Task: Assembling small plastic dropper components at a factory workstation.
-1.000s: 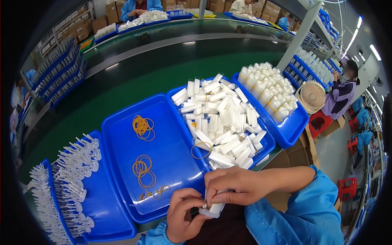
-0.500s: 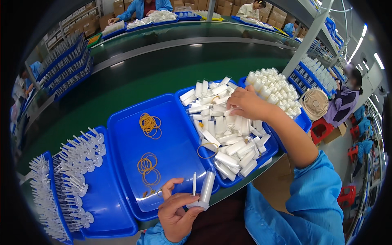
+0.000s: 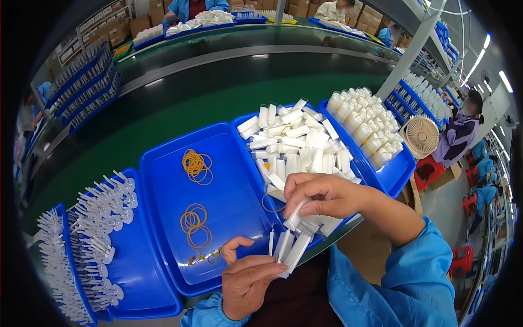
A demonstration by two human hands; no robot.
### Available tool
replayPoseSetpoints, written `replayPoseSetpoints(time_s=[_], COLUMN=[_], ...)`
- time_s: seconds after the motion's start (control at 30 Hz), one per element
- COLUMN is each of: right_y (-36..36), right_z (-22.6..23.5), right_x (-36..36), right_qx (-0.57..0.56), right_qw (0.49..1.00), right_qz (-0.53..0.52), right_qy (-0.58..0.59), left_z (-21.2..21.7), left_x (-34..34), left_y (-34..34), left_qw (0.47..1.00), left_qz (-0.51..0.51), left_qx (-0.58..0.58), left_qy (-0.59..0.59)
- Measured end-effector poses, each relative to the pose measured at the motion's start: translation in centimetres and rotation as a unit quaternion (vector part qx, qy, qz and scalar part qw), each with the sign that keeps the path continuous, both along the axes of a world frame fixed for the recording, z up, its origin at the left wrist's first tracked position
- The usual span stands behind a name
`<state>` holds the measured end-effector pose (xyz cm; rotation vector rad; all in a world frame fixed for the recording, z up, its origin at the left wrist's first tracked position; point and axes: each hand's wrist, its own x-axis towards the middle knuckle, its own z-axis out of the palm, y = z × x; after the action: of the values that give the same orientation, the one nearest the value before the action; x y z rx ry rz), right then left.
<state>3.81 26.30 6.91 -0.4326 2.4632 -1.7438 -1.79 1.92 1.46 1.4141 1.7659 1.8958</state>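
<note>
My left hand (image 3: 248, 283) is closed round a few white cylinders in clear sleeves (image 3: 295, 254), held upright together with a thin white rod (image 3: 271, 242); its index finger is raised. Just above, my right hand (image 3: 329, 197) pinches another white sleeved cylinder (image 3: 294, 219), tilted down toward that bunch. Whether it touches the bunch I cannot tell. Many loose sleeved cylinders (image 3: 297, 133) are heaped in a blue tray beneath and behind my right hand. In the middle blue tray (image 3: 234, 201) lie yellow rubber bands (image 3: 196, 165), in two loose groups.
At the left, blue trays (image 3: 139, 267) hold rows of thin white plunger-like parts (image 3: 109, 218). A tray of banded white bundles (image 3: 362, 125) stands at right, beside a beige fan (image 3: 422, 136). Beyond runs a green conveyor belt (image 3: 185, 103), with people working across it.
My right hand has drawn back from the heap toward my left hand, bringing a white sleeved cylinder. My left hand has turned slightly and now shows more than one cylinder.
</note>
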Motion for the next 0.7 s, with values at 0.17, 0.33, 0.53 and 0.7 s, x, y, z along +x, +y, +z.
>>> replayPoseSetpoints(time_s=[0.17,0.33,0.53,0.7], right_y=[0.0,-0.7,-1.6,-2.0], right_z=[0.2,0.7,2.3,2.5], right_x=[0.1,0.6,1.6,2.0], right_qx=[-0.003,0.107,0.037,0.031], right_qw=[0.999,0.993,0.998,0.993], right_qz=[0.036,0.018,0.050,0.113], right_qy=[-0.025,0.048,0.007,-0.007], left_z=[0.4,0.8,0.7,1.4], left_x=[0.1,0.0,0.3,0.6], left_y=[-0.1,-0.1,-0.9,-1.1], left_qw=[1.000,0.999,0.994,0.986], left_qz=[0.004,-0.021,-0.050,-0.048], left_qx=[-0.002,-0.030,-0.041,-0.057], left_qy=[0.001,0.031,0.083,0.147])
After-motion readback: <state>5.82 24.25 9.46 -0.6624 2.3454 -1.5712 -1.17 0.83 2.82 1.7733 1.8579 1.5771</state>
